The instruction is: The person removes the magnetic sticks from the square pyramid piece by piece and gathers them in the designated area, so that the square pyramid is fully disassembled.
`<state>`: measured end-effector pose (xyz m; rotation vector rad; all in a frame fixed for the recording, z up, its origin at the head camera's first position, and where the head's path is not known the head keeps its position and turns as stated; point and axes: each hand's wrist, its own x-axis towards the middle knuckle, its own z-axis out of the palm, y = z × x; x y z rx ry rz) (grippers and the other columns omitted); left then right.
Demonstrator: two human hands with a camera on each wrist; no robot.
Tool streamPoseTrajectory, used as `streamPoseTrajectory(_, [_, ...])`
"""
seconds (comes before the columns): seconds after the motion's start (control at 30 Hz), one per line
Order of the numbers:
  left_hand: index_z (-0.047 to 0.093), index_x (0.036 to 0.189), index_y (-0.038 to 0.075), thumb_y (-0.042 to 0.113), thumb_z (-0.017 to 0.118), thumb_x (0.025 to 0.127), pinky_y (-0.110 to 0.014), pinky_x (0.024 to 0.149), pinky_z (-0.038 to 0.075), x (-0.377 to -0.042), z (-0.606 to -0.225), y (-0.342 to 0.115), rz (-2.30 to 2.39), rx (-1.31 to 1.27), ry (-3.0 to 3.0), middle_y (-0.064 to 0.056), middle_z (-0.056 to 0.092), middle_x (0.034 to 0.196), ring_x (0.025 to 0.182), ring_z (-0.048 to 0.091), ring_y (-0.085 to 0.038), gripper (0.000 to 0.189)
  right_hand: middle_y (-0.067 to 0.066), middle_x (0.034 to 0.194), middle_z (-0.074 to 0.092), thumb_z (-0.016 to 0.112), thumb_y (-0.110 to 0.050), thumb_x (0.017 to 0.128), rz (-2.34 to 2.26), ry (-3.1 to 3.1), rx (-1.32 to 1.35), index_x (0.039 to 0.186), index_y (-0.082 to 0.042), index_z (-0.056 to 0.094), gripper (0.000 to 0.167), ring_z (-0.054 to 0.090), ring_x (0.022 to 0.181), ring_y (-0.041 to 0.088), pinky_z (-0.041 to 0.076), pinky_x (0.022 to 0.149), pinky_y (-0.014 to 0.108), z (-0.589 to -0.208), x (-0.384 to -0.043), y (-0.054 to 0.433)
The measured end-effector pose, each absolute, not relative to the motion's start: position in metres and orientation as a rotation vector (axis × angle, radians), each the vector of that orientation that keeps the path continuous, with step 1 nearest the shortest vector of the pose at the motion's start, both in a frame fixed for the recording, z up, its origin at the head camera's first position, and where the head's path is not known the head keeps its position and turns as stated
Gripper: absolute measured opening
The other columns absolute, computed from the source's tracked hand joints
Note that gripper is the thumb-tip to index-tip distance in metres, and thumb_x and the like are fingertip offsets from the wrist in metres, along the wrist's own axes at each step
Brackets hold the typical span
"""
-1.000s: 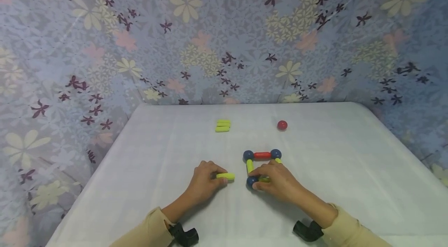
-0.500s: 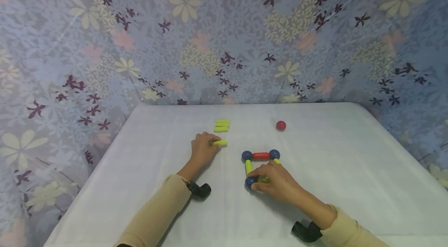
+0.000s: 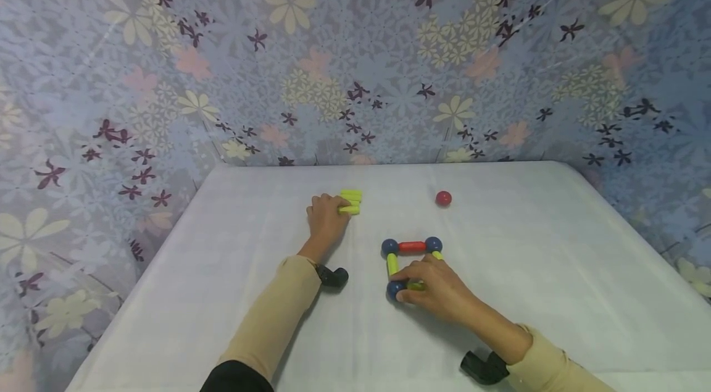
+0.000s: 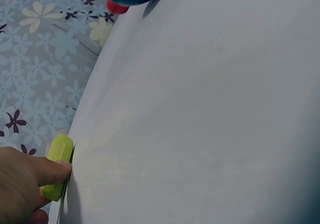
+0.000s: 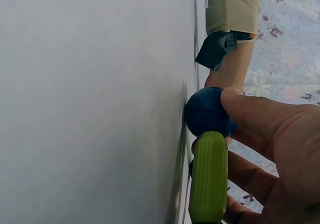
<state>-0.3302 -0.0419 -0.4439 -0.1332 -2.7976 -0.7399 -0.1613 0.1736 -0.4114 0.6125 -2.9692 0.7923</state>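
My left hand (image 3: 328, 217) pinches a yellow-green magnetic building rod (image 3: 349, 210) at the far side of the table, right beside other matching rods (image 3: 350, 194). In the left wrist view the thumb and fingers grip that rod (image 4: 59, 166). With thumb and fingers, my right hand (image 3: 439, 286) holds the near-left blue ball (image 3: 395, 290) of a frame. A red rod (image 3: 411, 247) joins two blue balls along the frame's far side, and a yellow-green rod (image 3: 392, 264) forms its left side. The near-right corner is hidden behind my right hand.
A loose red ball (image 3: 443, 198) lies toward the back right of the white-covered table (image 3: 555, 268). Behind the far edge hangs a floral cloth (image 3: 378, 58). Dark devices (image 3: 333, 277) are strapped at both wrists.
My left hand has carried its yellow-green rod away from the frame, forward to the group of rods at the back. My right hand has stayed on the frame.
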Motion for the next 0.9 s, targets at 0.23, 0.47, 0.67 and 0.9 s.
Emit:
streamPoseTrajectory(0.23, [0.069, 0.107, 0.020, 0.020, 0.069, 0.083, -0.041, 0.088, 0.035, -0.333, -0.440, -0.040, -0.747, -0.101, -2.814, -0.006, 0.060, 0.111, 0.105, 0.046, -0.025, 0.024, -0.013, 0.095, 0.071, 0.077, -0.030, 0.075, 0.784, -2.966, 0.622, 0.100, -0.028, 0.073, 0.025, 0.045, 0.083, 0.006, 0.034, 0.072, 0.024, -0.410, -0.161, 0.174])
streamPoseTrajectory(0.47, [0.070, 0.107, 0.018, 0.020, 0.069, 0.082, -0.042, 0.090, 0.035, -0.331, -0.436, -0.039, -0.743, -0.110, -2.815, -0.008, 0.059, 0.110, 0.106, 0.047, -0.026, 0.025, -0.010, 0.095, 0.071, 0.078, -0.029, 0.074, 0.759, -2.922, 0.615, 0.106, -0.023, 0.071, 0.034, 0.047, 0.089, 0.008, 0.034, 0.077, 0.030, -0.407, -0.158, 0.181])
streamPoseTrajectory(0.67, [0.069, 0.107, 0.018, 0.019, 0.069, 0.083, -0.042, 0.090, 0.035, -0.329, -0.438, -0.039, -0.744, -0.110, -2.817, -0.008, 0.059, 0.110, 0.106, 0.047, -0.027, 0.025, -0.010, 0.083, 0.061, 0.080, -0.026, 0.072, 0.776, -2.940, 0.428, 0.102, -0.024, 0.072, 0.031, 0.039, 0.083, 0.010, 0.031, 0.068, 0.025, -0.406, -0.153, 0.198])
streamPoseTrajectory(0.9, [0.070, 0.106, 0.018, 0.018, 0.069, 0.081, -0.042, 0.088, 0.035, -0.331, -0.442, -0.040, -0.732, -0.108, -2.800, -0.008, 0.060, 0.109, 0.105, 0.047, -0.027, 0.025, -0.018, 0.077, 0.060, 0.080, -0.024, 0.072, 0.720, -2.936, 0.467, 0.096, -0.026, 0.074, 0.025, 0.034, 0.077, 0.010, 0.025, 0.066, 0.027, -0.412, -0.152, 0.210])
